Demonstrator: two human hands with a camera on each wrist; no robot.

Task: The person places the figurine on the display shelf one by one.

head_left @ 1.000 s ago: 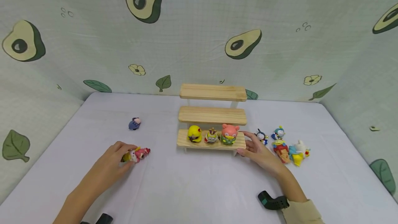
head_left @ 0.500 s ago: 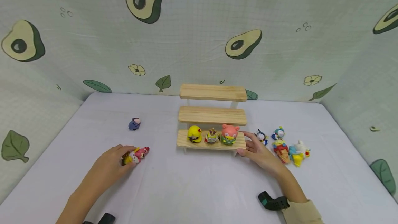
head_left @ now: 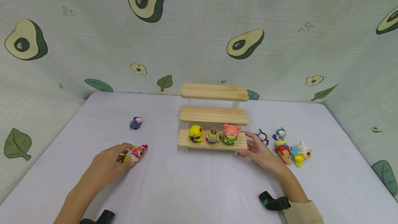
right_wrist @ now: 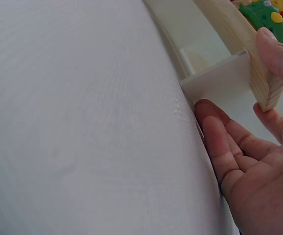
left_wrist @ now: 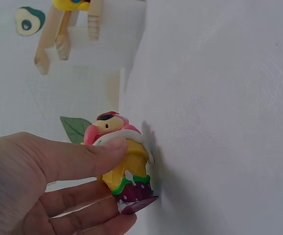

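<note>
My left hand (head_left: 109, 163) pinches a small toy figurine (head_left: 136, 154) with a pink head, white collar and yellow body, low over the left side of the table. In the left wrist view, the thumb lies across the collar of the figurine (left_wrist: 131, 164), and its purple base points down past the fingers. My right hand (head_left: 260, 154) holds the right end of the lowest shelf of a three-step wooden display stand (head_left: 212, 146). The right wrist view has the thumb on top of the shelf board (right_wrist: 229, 27), with fingertips by the white leg (right_wrist: 220, 78) underneath.
On the lowest shelf sit a yellow figurine (head_left: 196, 133), a small crowned figurine (head_left: 213, 136) and a pink-headed figurine (head_left: 231, 134). A blue figurine (head_left: 135, 123) stands at the back left. Several figurines, including a red one (head_left: 282, 150), lie right of my right hand.
My left hand has shifted the figurine slightly left and turned it, so more of its white and yellow front shows. The right hand keeps its hold on the stand.
</note>
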